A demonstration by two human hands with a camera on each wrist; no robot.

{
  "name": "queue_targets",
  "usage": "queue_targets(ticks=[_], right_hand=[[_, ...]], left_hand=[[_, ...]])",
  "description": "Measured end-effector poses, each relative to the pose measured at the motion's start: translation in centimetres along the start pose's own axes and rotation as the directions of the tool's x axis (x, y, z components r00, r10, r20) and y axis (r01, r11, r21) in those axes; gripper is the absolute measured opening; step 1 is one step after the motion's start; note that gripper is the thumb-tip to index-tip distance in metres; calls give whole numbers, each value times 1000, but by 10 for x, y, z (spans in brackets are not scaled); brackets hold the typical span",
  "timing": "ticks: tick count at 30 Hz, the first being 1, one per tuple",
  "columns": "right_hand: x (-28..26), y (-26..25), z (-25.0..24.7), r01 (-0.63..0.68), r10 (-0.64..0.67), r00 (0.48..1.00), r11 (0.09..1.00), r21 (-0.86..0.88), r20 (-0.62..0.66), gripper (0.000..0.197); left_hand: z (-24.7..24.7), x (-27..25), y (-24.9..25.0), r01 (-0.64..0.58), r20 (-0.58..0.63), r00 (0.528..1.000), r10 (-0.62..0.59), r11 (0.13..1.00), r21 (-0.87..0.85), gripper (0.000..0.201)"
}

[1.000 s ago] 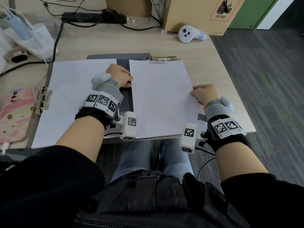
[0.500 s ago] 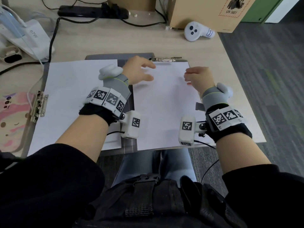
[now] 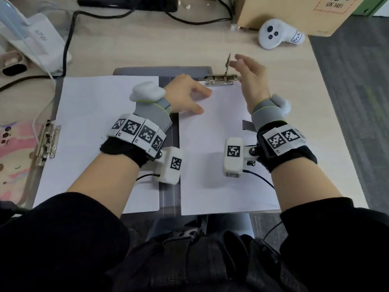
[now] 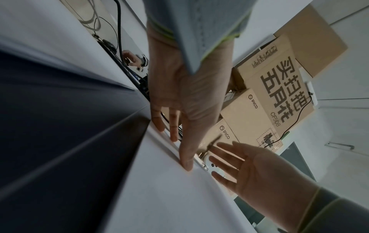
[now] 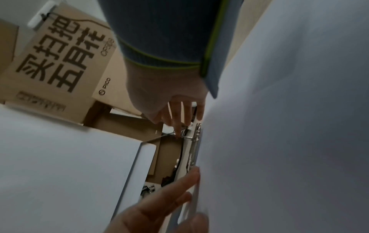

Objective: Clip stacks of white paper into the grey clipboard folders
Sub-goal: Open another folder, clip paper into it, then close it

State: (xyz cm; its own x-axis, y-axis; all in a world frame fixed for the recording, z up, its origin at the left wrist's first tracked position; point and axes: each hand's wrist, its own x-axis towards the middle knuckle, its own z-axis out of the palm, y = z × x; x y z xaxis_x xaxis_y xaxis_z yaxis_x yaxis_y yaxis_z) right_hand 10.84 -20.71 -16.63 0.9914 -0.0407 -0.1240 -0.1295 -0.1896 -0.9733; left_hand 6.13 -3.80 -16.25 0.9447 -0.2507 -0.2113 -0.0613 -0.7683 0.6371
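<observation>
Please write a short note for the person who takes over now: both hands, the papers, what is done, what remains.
Left hand: open, fingers flat on the right paper stack, near its top edge.
Right hand: open, fingertips at the raised lever of the top clip.
Left paper stack lies on the other clipboard, beside its side clip.
Done: right stack placed at its clip.
Left: press the lever down; check the left stack.

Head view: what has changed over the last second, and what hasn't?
Both hands moved up the right paper stack. The right hand left its right edge and raised the clip lever; the left hand now presses the stack's top. The left paper stack stayed clipped.
</observation>
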Motion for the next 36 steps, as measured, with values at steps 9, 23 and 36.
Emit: queue_targets(ticks=[9, 23, 36], right_hand=[[23, -10, 29, 8, 1, 999, 963, -270, 33, 29], [33, -5, 48, -88, 186, 977, 801, -592, 105, 39], [36, 0, 49, -2, 129, 984, 692, -722, 121, 43]], left_hand=[[-1, 8, -12, -10, -15, 1000, 9, 997, -80, 49], [4, 9, -17, -5, -70, 998, -7, 985, -173, 43], [2, 8, -14, -5, -48, 999, -1, 993, -117, 43]])
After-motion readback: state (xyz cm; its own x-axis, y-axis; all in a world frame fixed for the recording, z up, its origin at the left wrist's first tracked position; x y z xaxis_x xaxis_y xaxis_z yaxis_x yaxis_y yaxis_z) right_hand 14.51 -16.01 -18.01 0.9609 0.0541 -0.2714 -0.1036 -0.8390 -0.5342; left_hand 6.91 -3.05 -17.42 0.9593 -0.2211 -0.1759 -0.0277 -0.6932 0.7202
